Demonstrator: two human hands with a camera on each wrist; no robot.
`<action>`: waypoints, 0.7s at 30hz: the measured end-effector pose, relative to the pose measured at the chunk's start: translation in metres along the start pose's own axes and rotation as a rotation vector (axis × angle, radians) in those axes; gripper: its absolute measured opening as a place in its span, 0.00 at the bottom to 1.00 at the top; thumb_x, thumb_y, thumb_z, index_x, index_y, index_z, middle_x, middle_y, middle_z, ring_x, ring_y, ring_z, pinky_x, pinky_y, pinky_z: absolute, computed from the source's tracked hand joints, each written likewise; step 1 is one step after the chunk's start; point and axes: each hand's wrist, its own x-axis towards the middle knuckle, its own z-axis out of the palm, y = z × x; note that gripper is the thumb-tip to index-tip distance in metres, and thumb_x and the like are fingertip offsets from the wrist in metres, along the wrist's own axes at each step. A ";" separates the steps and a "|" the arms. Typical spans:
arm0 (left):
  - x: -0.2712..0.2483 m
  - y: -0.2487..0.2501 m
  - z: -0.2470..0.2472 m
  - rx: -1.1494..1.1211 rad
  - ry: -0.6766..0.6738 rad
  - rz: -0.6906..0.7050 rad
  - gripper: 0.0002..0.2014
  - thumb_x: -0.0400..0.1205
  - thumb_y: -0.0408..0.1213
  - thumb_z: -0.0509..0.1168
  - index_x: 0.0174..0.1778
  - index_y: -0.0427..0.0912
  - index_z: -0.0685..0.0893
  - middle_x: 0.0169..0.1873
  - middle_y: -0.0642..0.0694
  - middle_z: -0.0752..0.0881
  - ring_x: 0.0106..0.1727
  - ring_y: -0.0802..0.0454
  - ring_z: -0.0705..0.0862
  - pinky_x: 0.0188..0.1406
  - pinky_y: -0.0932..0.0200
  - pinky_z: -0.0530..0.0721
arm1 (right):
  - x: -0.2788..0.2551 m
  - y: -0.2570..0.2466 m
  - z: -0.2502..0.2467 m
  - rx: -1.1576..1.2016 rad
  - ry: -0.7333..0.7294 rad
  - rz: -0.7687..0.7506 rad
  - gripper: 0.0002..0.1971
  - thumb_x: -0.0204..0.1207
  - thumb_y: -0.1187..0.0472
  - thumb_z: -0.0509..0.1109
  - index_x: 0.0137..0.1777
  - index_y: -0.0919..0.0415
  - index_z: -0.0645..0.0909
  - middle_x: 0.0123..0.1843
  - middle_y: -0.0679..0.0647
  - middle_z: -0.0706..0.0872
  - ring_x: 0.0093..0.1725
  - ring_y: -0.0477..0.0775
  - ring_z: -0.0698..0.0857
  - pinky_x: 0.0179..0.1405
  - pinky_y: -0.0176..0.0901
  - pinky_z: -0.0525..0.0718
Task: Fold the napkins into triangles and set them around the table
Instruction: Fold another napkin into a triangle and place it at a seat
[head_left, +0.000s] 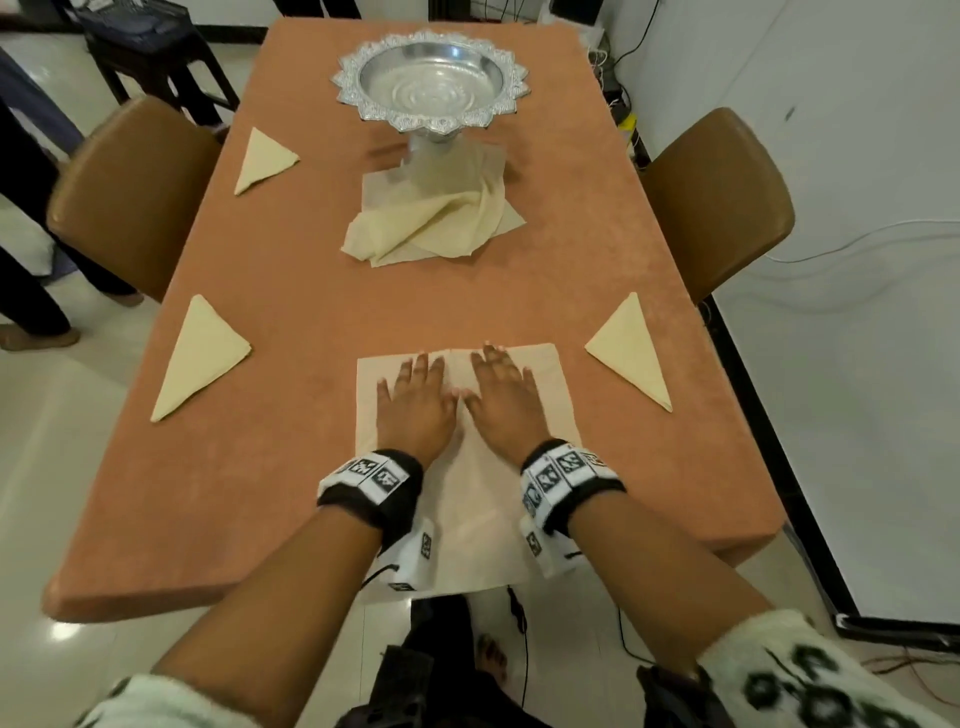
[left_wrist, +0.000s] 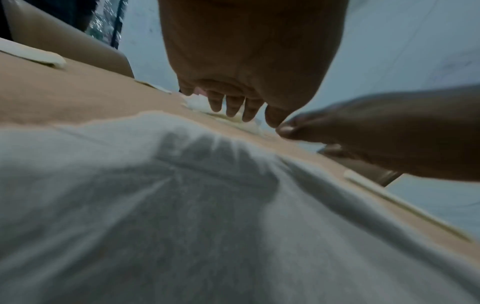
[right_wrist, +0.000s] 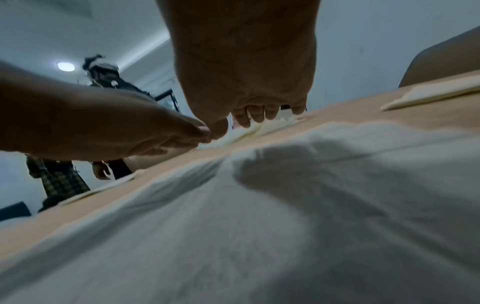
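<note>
A pale cream napkin (head_left: 545, 384) lies spread flat at the table's near edge, its lower end hanging over the edge. My left hand (head_left: 415, 400) and right hand (head_left: 501, 395) lie side by side on it, palms down, fingers straight, thumbs nearly touching. In the wrist views the left hand (left_wrist: 233, 102) and right hand (right_wrist: 259, 115) hover low over the cloth (left_wrist: 182, 205) (right_wrist: 259, 226). Three folded triangles lie around the table: near left (head_left: 202, 358), far left (head_left: 262, 161), near right (head_left: 631, 353). A loose pile of napkins (head_left: 431, 228) sits mid-table.
A silver pedestal bowl (head_left: 431, 83) stands behind the pile on the orange table (head_left: 291, 467). Brown chairs flank the table at left (head_left: 130, 192) and right (head_left: 722, 202). A person's legs (head_left: 31, 291) stand at far left. Cables trail on the floor at right.
</note>
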 end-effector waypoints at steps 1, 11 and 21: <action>0.010 0.000 0.008 0.022 -0.045 -0.013 0.26 0.88 0.47 0.46 0.84 0.46 0.54 0.84 0.45 0.52 0.84 0.46 0.51 0.80 0.36 0.49 | 0.010 0.000 0.007 -0.032 -0.028 0.006 0.28 0.86 0.52 0.53 0.83 0.58 0.52 0.86 0.54 0.50 0.84 0.53 0.49 0.81 0.59 0.49; 0.038 -0.066 -0.002 0.010 -0.200 -0.236 0.31 0.87 0.58 0.39 0.83 0.55 0.36 0.83 0.50 0.33 0.83 0.48 0.34 0.78 0.36 0.35 | 0.028 0.078 -0.002 -0.088 -0.199 0.241 0.34 0.84 0.38 0.42 0.84 0.53 0.36 0.85 0.49 0.35 0.84 0.52 0.38 0.80 0.61 0.39; -0.048 -0.012 0.037 0.031 -0.150 0.005 0.35 0.79 0.57 0.30 0.84 0.52 0.41 0.84 0.51 0.39 0.84 0.49 0.40 0.80 0.39 0.41 | -0.062 0.006 0.032 -0.042 -0.231 -0.030 0.36 0.78 0.38 0.33 0.84 0.53 0.36 0.83 0.46 0.33 0.84 0.48 0.39 0.81 0.59 0.36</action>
